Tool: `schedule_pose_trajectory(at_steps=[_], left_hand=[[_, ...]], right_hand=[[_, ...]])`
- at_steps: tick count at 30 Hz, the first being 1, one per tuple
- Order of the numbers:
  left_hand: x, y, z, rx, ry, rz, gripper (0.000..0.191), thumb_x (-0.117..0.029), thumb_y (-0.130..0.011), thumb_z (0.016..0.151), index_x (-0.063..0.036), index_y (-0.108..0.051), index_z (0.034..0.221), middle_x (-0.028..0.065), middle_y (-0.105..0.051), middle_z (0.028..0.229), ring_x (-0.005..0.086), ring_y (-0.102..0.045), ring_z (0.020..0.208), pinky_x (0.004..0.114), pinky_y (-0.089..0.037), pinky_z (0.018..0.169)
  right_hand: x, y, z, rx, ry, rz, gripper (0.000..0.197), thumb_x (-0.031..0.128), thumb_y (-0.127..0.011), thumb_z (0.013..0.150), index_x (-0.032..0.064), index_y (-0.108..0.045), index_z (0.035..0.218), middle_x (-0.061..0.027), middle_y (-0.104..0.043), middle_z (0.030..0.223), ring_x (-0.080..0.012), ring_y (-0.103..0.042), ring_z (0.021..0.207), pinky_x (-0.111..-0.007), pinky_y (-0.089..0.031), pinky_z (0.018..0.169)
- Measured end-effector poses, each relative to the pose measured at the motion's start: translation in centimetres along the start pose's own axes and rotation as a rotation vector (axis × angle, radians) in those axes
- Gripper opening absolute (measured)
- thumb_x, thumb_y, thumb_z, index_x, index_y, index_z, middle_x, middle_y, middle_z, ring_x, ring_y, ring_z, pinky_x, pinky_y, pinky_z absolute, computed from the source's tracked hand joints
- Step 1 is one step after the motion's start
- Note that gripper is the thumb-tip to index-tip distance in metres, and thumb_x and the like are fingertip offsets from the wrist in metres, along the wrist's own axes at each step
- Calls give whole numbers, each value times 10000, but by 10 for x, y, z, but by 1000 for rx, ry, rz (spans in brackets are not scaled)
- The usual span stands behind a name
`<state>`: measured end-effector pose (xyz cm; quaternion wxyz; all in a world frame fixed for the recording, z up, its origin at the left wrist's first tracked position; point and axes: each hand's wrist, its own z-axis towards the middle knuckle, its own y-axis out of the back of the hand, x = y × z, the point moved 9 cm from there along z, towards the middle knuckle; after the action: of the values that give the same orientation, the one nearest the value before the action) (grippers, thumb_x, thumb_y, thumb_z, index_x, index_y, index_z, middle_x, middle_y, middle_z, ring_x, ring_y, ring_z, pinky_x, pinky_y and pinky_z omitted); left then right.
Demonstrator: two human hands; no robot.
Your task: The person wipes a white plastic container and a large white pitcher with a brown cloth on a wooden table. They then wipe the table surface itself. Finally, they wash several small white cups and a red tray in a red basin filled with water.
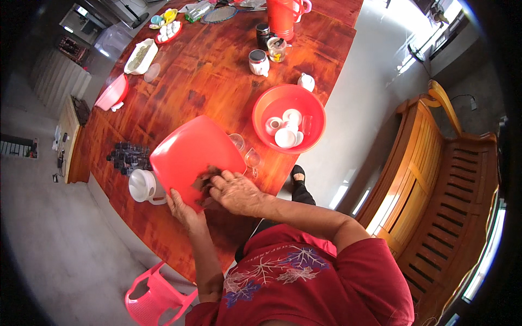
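Observation:
My left hand grips the near edge of a square red plastic tray, tilted above the wooden table. A crumpled brown cloth is held in my right hand and pressed against the tray's surface near its lower right edge. Two clear cups stand just beyond the tray, one partly hidden by it. Left of the tray are a white plastic jug and a cluster of small dark-topped bottles. A red basin to the right holds several white cups and lids.
Behind the basin stand a small white pot, a lidded jar, a glass mug and a red thermos. A pink basin and a white basket line the left edge. A pink chair and wooden bench flank the table.

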<state>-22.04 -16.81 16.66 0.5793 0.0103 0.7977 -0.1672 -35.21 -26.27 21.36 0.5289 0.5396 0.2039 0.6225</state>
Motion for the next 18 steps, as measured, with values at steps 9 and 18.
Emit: schedule_pose_trajectory(at_steps=[9, 18], left_hand=[[-20, 14, -1, 158, -45, -68, 409, -245, -492, 952, -50, -429, 1306, 113, -510, 1252, 244, -544, 1078, 405, -485, 897], [63, -17, -11, 197, 229, -300, 522, -57, -582, 869, -130, -379, 1344, 87, -492, 1291, 268, -517, 1128, 440, -482, 924]], right_hand=[[-138, -16, -39, -232, -653, 605, 364, 150, -602, 836, 36, -533, 1174, -88, -558, 1060, -228, -551, 903, -355, -475, 792], [-80, -28, -22, -720, -610, 1982, 502, 208, -608, 891, 73, -405, 1330, -51, -522, 1212, -154, -492, 1113, -324, -423, 945]])
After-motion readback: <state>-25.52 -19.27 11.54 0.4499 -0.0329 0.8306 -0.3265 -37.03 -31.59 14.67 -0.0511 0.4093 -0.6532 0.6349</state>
